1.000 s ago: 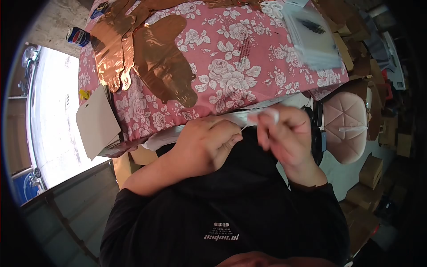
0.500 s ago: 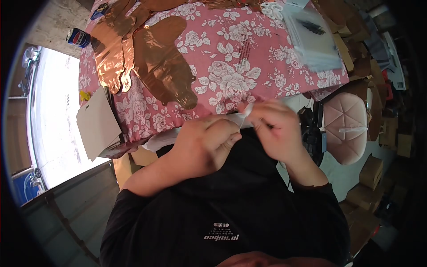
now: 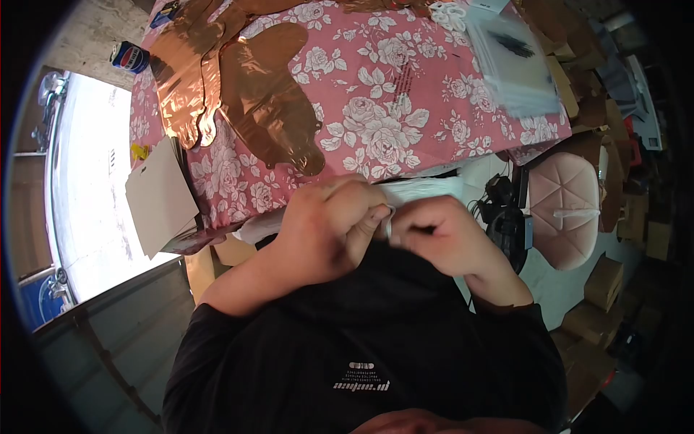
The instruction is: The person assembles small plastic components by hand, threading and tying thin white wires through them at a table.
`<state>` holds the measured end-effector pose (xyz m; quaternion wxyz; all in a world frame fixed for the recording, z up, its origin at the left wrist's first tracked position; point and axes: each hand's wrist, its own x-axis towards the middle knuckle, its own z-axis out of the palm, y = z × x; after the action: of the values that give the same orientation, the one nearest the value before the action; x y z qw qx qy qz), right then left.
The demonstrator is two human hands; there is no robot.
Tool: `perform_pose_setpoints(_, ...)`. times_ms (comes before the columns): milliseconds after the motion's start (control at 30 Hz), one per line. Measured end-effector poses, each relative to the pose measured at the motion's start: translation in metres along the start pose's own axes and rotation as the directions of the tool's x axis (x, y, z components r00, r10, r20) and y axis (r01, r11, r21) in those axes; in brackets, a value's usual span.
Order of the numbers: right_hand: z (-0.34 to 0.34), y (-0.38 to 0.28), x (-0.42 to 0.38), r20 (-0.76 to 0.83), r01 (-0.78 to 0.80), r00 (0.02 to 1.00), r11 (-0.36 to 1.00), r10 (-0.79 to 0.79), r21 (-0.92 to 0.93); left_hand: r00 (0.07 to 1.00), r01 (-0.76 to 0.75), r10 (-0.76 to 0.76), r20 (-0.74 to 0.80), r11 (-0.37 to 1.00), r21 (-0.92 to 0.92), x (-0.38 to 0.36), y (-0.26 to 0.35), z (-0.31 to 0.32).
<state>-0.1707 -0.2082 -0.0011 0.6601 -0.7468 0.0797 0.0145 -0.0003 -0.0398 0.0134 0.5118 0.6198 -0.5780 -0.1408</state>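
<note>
My left hand [image 3: 334, 223] is closed near the table's front edge, thumb and finger pinching a thin white ribbon [image 3: 390, 218]. A small loop of the ribbon shows between the two hands. Close beside it, my right hand [image 3: 439, 235] has its fingers curled together on the ribbon's other side; the fingertips are slightly blurred. Beyond the hands lie flat, copper-coloured foil balloons [image 3: 264, 90] on the flowered pink tablecloth [image 3: 379, 134]. A white, sheet-like material [image 3: 423, 188] shows just behind the hands at the table edge.
Clear plastic bags [image 3: 513, 72] and a white coil of ribbon [image 3: 447, 16] lie at the far right. A grey-beige card [image 3: 160, 202] and a blue can [image 3: 130, 58] are on the left. A pink padded chair [image 3: 564, 210] and cardboard boxes [image 3: 603, 282] stand right.
My right hand has come down and closer to my left, from a raised position with the ribbon stretched upward. The ribbon now makes a small loop between them. My left hand has barely moved.
</note>
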Motion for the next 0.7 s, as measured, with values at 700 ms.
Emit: perform_pose_setpoints(700, 0.011, -0.011, 0.013, -0.475, 0.236, 0.869, 0.960, -0.138, 0.152, 0.997, -0.042, 0.037, 0.063, 0.995, 0.086, -0.007, 0.002, 0.010)
